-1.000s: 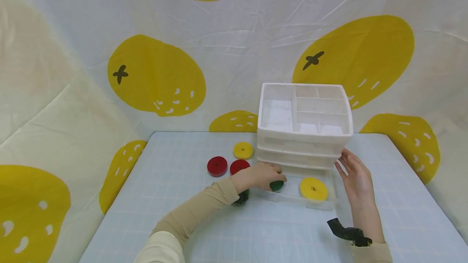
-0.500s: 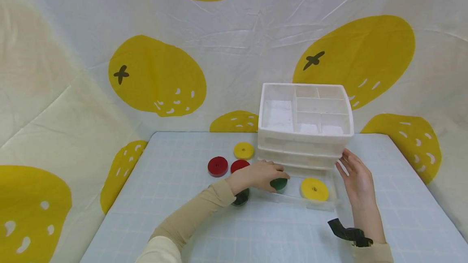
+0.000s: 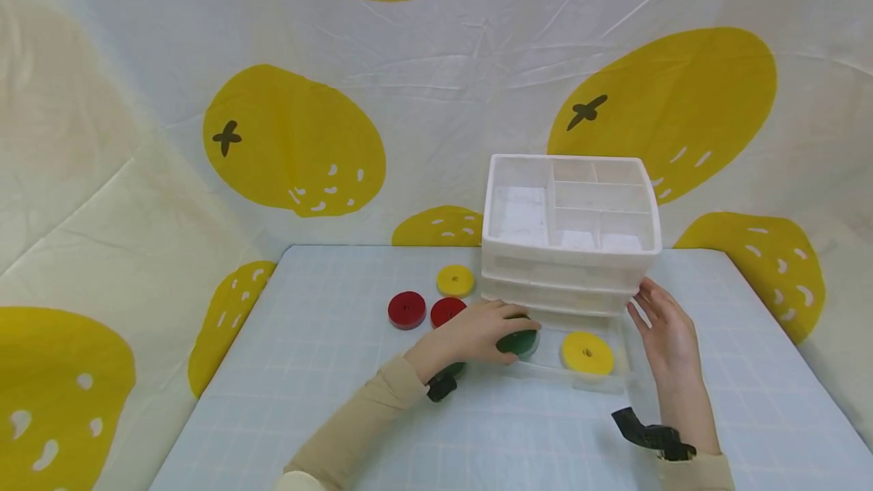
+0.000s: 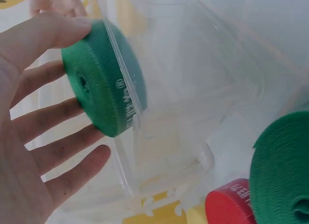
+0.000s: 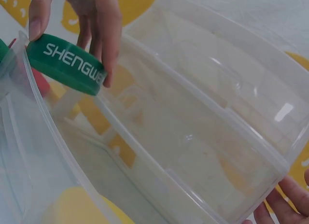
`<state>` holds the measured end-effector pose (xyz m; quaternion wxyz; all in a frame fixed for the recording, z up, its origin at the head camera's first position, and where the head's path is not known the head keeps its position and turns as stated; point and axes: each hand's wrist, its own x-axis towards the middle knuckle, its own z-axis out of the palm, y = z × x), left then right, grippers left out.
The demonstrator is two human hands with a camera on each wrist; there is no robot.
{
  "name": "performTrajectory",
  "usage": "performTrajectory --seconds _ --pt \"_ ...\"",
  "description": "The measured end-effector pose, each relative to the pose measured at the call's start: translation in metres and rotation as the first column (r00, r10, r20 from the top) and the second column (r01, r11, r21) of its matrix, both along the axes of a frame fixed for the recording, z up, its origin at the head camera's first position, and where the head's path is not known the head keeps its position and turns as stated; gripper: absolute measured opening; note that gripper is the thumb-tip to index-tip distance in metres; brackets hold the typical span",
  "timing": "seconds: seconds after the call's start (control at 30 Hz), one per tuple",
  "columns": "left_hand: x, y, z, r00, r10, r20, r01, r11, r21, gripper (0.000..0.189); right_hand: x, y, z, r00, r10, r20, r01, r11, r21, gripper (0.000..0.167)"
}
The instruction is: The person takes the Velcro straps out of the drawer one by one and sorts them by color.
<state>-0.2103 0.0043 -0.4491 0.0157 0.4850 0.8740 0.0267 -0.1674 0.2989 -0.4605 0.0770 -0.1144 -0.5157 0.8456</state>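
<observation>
My left hand [image 3: 477, 330] pinches a green roll of hook-and-loop tape [image 3: 520, 345] between thumb and fingers, at the left part of a pulled-out clear drawer [image 3: 600, 383]. In the right wrist view this green roll [image 5: 67, 64] is tilted at the drawer's rim, white lettering on its side. A yellow roll [image 3: 586, 353] lies flat inside the drawer on the right. The drawer belongs to a white drawer unit [image 3: 569, 279] with a divided top tray. My right hand [image 3: 668, 336] touches the unit's lower right side with relaxed fingers [image 5: 285, 204].
Left of the unit lie two red rolls [image 3: 406, 310] and another yellow roll [image 3: 455, 281]. A second green roll [image 4: 285, 171] sits outside the drawer, partly covered by my left wrist in the head view. A black strap [image 3: 651, 434] hangs from my right wrist.
My left hand has turned and its forearm has shifted, so more of the green roll and a black strap at the left wrist show. My right hand stays in place.
</observation>
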Motion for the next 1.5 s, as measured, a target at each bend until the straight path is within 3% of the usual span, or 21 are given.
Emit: performTrajectory --seconds 0.33,0.6,0.87,1.0,1.2,1.5 --pt "0.018 -0.019 0.001 0.992 0.060 -0.109 -0.039 0.982 0.186 0.060 0.001 0.000 -0.003 0.999 0.003 -0.038 -0.003 1.000 -0.017 0.040" --pt "0.035 -0.032 -0.010 0.989 0.136 -0.062 -0.106 0.929 0.355 0.057 0.000 0.000 -0.003 0.998 0.013 -0.060 -0.015 1.000 -0.025 0.043" --pt "0.052 -0.044 -0.021 0.969 0.239 -0.065 -0.190 0.885 0.424 0.059 0.000 0.000 -0.003 0.999 0.010 -0.047 -0.012 0.999 -0.035 0.044" --pt "0.061 -0.050 -0.023 0.952 0.304 -0.029 -0.261 0.858 0.442 0.060 0.000 0.000 -0.002 0.999 0.005 -0.042 -0.006 0.999 -0.034 0.045" --pt "0.069 -0.064 -0.027 0.914 0.406 -0.005 -0.355 0.805 0.476 0.060 0.000 0.000 -0.002 0.999 0.006 -0.041 -0.007 1.000 -0.021 0.046" --pt "0.078 -0.086 -0.035 0.857 0.515 0.026 -0.462 0.745 0.481 0.060 0.001 -0.001 -0.002 0.999 0.004 -0.045 -0.004 1.000 -0.004 0.047"
